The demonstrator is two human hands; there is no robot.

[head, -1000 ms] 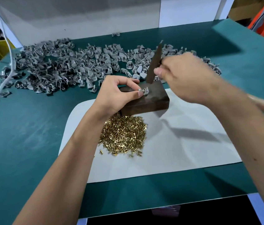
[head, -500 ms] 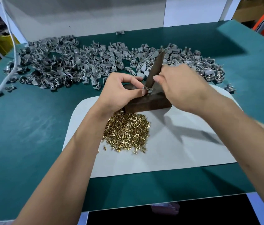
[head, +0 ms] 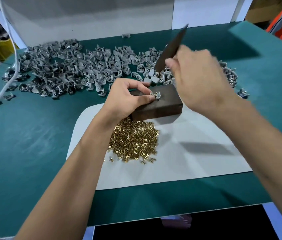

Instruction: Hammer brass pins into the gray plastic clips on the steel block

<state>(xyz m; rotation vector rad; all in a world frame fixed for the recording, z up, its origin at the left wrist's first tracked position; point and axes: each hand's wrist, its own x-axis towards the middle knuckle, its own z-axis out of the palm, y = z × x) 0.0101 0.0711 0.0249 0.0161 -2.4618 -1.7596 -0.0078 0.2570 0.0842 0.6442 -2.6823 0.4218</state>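
Brass pin (head: 155, 93) and gray plastic clip (head: 157, 96) sit on top of the steel block (head: 162, 103), pinched by the left hand's (head: 128, 99) thumb and forefinger. Blurred, the right hand (head: 201, 84) curls around a dark flat striking tool (head: 171, 47) raised above the block, which rests on a white mat (head: 180, 167) mid-desk (head: 24, 135), loose brass pins (head: 134, 141) heaped just before it.

One steel block (head: 161, 106), one white mat (head: 188, 161), two heaps: gray clips (head: 84, 70), brass pins (head: 135, 141).
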